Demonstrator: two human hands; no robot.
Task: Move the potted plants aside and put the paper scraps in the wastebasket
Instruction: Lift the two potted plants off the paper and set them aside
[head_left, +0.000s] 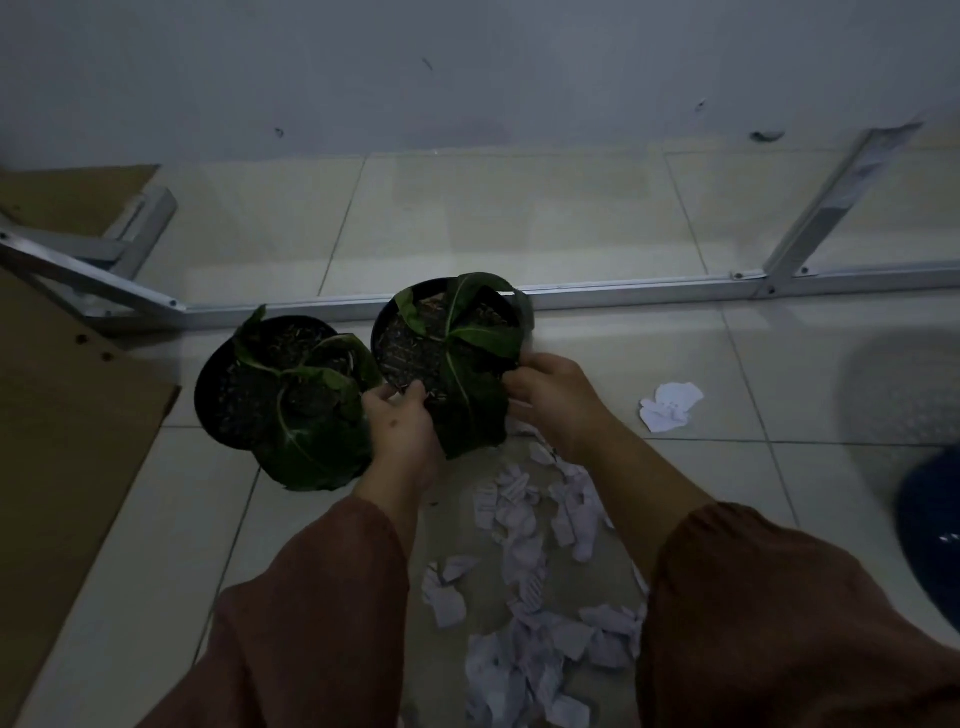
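Right now the right pot (431, 353) sits on the tiles by the metal rail (623, 295), touching the left pot (270, 379), and I grip its near rim with both hands: left hand (402, 431) and right hand (556, 405) each curled on an edge. Broad leaves droop over my fingers, so I risk crushing one or tipping soil out. Scraps (524, 571) lie under my arms; a dragged pot could scatter them. The blue shape (930, 530) at right may be the wastebasket.

Head view, facing down, close over tiled floor (493, 223)
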